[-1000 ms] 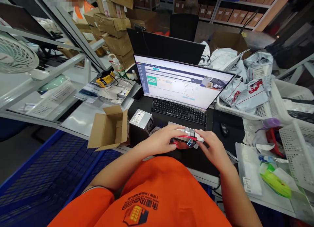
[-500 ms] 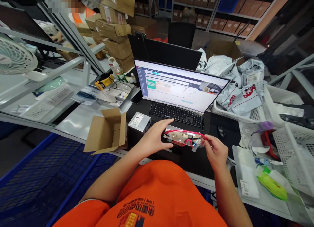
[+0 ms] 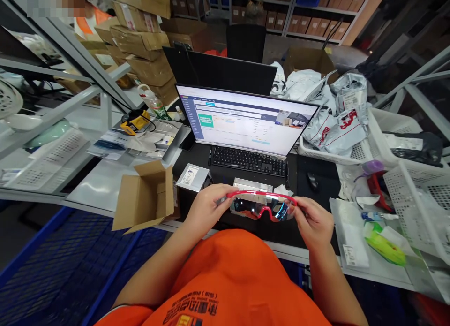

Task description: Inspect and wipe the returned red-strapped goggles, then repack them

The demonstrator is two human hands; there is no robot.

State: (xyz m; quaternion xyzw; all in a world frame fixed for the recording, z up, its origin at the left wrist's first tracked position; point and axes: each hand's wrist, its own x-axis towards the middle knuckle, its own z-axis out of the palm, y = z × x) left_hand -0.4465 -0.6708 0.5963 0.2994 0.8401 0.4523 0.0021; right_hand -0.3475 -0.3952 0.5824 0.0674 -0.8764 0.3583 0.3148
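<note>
A pair of red-framed sunglasses [image 3: 262,205] with mirrored lenses is held up in front of my body, over the black desk mat. My left hand [image 3: 208,206] pinches the left end of the frame, fingers closed. At the other end, my right hand [image 3: 314,220] grips the frame between thumb and fingers. Behind the sunglasses lies a flat pale box [image 3: 252,185], partly covered by them. A small white and grey box [image 3: 193,177] with a printed label sits beyond my left hand.
An open cardboard carton [image 3: 144,199] stands at the left. Behind are a keyboard [image 3: 248,161] and a lit monitor [image 3: 246,124]. A mouse [image 3: 312,181] lies to the right, near white baskets [image 3: 351,155] of silver parcels. A blue crate [image 3: 87,265] is below left.
My left hand has gone from open beside the sunglasses to closed on their left end. The sunglasses have tilted, and their lenses now look darker. The camera view has shifted slightly.
</note>
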